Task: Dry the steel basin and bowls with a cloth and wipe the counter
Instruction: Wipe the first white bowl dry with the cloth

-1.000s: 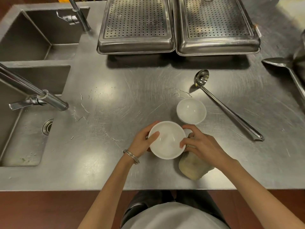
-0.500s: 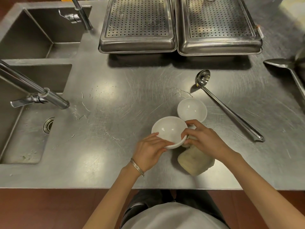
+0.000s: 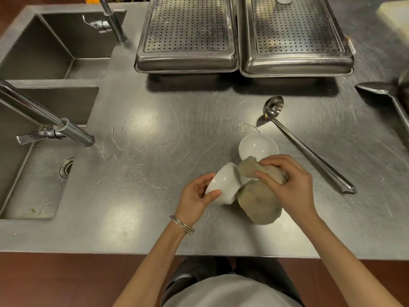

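At the steel counter, seen from above: your left hand has its grip curled round a white bowl, thumb on the near side, fingers on the far side. The bowl is tipped on its side w/ its mouth facing right; can't tell if it touches the counter. Your right hand has its grip bunched round a beige cloth. One end of the cloth sits at the bowl's rim and the bulk sags below the hand, near the front edge.

A 2nd bowl stands upright just behind the cloth, partly hidden by it. A ladle lies diagonally to its right, cup end toward the back. Water streaks the counter by the tap, left. A small puddle lies btwn the 2nd bowl and the ladle's cup. At the back, 2 perforated trays sit side by side.
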{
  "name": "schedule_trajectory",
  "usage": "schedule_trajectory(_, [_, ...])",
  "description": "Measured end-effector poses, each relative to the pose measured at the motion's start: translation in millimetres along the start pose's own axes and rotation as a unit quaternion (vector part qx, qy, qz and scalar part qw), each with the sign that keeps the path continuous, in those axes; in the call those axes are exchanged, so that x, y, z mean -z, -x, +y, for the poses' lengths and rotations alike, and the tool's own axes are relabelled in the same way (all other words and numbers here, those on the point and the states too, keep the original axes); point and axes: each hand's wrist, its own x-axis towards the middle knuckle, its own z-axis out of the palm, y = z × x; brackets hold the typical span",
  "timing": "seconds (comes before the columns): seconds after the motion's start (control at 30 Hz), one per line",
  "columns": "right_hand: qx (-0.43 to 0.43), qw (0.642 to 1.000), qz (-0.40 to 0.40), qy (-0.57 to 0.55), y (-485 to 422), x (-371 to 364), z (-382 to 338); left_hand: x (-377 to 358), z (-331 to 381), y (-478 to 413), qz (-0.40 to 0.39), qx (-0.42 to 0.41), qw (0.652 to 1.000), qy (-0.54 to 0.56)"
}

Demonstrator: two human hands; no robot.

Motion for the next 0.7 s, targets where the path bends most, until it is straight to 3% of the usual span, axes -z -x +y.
schedule_trajectory(0.1, [0.078, 0.995, -0.058, -0.015, 5.2, -20.2, -18.9, -10.3, 3.6, 1.1, -0.006, 0.019, 0.999, 0.034])
schedule_trajectory(0.17, [0.154, 0.979, -0.119, 0.065, 10.9, -36.1, -19.7, -17.8, 4.5, 3.6, 0.004, 0.014, 0.999, 0.046])
schedule_trajectory(0.23, [0.214, 0.956, -0.123, 0.157, 15.9, -45.4, -11.9, -19.8, 5.5, 6.6, 0.015, 0.017, 0.998, 0.065])
schedule_trajectory(0.3, [0.192, 0.959, -0.109, 0.178, 13.7, -45.1, -4.8, -18.3, 5.6, 8.6, 0.015, 0.027, 0.996, 0.087])
schedule_trajectory(0.4, [0.031, 0.989, -0.102, 0.102, 1.2, -38.2, 10.8, -13.2, 5.7, 16.0, 0.019, 0.035, 0.993, 0.111])
schedule_trajectory(0.5, [-0.087, 0.992, -0.064, 0.062, -14.9, -20.9, 24.7, -5.5, 10.7, 19.8, 0.026, 0.037, 0.987, 0.153])
schedule_trajectory(0.57, [-0.057, 0.994, -0.046, 0.077, -21.2, -17.2, 11.7, -3.0, 13.8, 14.5, 0.022, 0.028, 0.987, 0.154])
schedule_trajectory(0.7, [0.094, 0.985, -0.084, 0.122, -8.0, -34.6, -21.2, -7.2, 20.8, 3.1, 0.048, 0.006, 0.985, 0.166])
